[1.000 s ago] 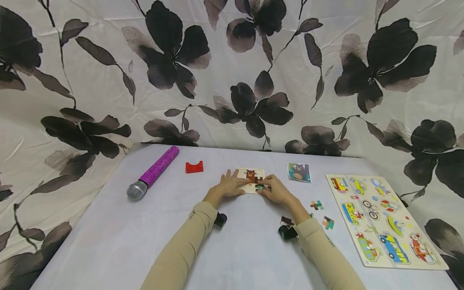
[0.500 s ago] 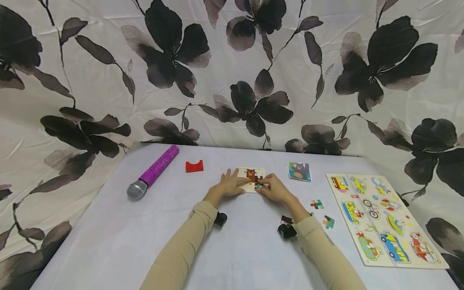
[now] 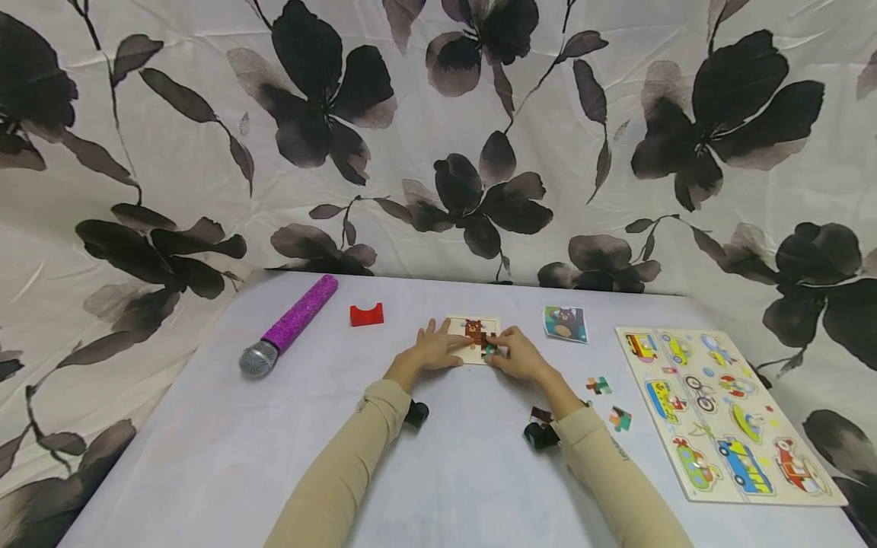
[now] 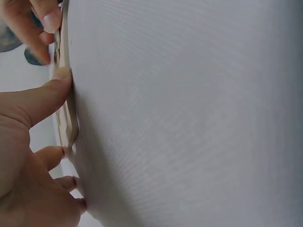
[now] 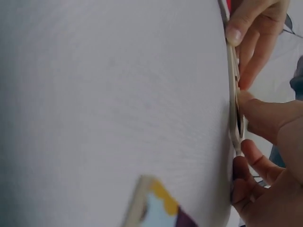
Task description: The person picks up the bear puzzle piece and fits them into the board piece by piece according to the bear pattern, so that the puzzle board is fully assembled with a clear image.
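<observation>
In the head view, a small pale jigsaw board (image 3: 473, 356) with a brown bear picture lies at the table's centre. My left hand (image 3: 433, 350) rests at its left side, fingers spread, the index reaching across the picture. The left wrist view has the thumb of that hand against the board's near edge (image 4: 71, 116). From the right, my right hand (image 3: 518, 356) pinches a dark and green puzzle piece (image 3: 489, 349) at the board's lower right. Its thumb presses down at the board in the right wrist view, and the curled fingers hide part of the piece.
Loose puzzle pieces (image 3: 598, 386) lie beside the right forearm. A bear picture card (image 3: 566, 325) is behind them. Far right lies a large vehicle peg puzzle (image 3: 700, 432). To the left are a red notched block (image 3: 367, 315) and a purple glittery microphone (image 3: 294, 323). A floral cloth hangs behind.
Both hands stay in place at the board. The right fingers shift only very slightly over the piece.
</observation>
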The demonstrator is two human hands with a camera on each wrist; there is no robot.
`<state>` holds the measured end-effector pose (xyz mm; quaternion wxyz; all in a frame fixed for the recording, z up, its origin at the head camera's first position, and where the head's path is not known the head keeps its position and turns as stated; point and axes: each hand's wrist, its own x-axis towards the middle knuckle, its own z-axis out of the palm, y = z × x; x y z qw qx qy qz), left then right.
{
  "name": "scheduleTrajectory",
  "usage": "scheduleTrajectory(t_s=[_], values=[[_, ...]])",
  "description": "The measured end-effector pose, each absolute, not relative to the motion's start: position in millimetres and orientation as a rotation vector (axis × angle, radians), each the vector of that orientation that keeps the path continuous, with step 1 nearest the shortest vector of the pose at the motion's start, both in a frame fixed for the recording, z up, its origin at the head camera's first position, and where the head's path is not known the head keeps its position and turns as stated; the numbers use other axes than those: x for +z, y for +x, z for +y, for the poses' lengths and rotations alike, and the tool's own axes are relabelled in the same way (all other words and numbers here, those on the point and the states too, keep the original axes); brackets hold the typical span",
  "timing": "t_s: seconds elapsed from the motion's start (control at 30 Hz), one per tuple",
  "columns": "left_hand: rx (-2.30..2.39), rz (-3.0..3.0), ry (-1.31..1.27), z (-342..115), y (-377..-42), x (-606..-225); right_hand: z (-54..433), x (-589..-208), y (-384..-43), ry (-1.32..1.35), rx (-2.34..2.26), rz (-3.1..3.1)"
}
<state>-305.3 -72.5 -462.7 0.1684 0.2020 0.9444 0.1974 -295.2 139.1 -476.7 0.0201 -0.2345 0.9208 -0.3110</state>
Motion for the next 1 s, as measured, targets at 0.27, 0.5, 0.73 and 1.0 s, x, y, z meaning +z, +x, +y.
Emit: scheduleTrajectory(t_s=[0.27, 0.5, 0.73, 1.0], values=[[0.575, 2.688, 0.59, -75.0, -304.1, -464.2, 137.0, -474.7, -292.9, -0.664, -1.091, 2.87], [0.563, 2.669, 0.59, -73.9, -305.0, -462.6, 138.0, -469.7, -296.3, -0.19, -1.285, 2.74], [0.566, 2.679, 0.59, -73.9, -304.8, -462.7, 145.3, -466.1, -301.7, -0.146, -1.262, 2.682], [0.539, 2.682, 0.605, -74.6, -303.6, -460.3, 140.9, -472.2, -300.0, -0.193, -1.279, 2.764]])
